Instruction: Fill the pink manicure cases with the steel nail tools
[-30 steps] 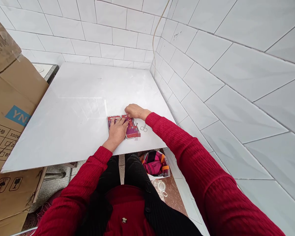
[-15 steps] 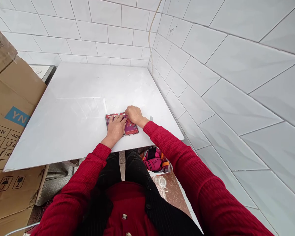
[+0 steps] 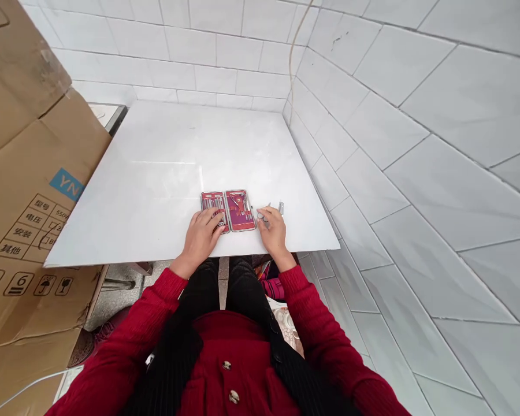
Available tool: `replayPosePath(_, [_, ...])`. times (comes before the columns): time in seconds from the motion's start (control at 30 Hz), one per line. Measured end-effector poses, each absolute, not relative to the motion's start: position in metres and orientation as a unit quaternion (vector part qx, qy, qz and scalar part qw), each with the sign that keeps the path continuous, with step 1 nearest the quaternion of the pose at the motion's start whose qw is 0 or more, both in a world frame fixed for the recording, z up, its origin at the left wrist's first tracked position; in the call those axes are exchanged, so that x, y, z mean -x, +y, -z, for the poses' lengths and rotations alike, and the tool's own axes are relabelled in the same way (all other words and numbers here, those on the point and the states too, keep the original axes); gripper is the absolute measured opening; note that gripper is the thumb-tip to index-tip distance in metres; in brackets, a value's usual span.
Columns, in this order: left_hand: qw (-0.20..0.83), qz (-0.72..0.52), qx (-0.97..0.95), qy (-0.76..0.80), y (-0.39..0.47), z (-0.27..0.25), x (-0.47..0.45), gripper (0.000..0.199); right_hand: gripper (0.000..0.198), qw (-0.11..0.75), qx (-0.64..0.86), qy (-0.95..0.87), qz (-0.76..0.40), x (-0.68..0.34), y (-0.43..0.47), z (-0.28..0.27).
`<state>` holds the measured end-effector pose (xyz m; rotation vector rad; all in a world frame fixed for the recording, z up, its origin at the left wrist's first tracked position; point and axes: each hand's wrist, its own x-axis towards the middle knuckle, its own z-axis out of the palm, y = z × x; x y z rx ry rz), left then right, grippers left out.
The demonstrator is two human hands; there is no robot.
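A manicure set case lies unfolded on the white table, red and purple inside, with several slim metal tools strapped in both halves. My left hand rests over the lower part of the left half, fingers stretched and apart, hiding some tools. Just right of the case, my right hand has its thumb and fingers closed around small scissors. Their ring handles show between the fingers; the rest is partly covered. A small metal nail clipper lies on the table beyond that hand.
The white table meets tiled walls at the back and right. A large cardboard box stands against its left side. Under the front edge there is a pink bag. A cable hangs in the corner.
My right hand has moved from the case's right half to the table on its right, now with small scissors. My left hand has shifted lower on the left half. The view has turned slightly.
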<state>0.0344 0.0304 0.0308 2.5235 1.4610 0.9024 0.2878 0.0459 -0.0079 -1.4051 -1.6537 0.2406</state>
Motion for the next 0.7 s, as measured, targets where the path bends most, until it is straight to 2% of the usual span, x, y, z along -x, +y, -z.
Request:
replayPosePath(0.4, [0.035,-0.339,-0.811,0.475,0.032,-0.014,-0.019,0.039,0.027,0.510,0.604,-0.597,-0.136,-0.291,0.021,0.009])
replayPosePath(0.7, [0.048,-0.353,-0.792,0.496,0.035,-0.010,-0.017,0.037,0.021,0.379,0.705,-0.587,-0.126,-0.322,0.019,-0.015])
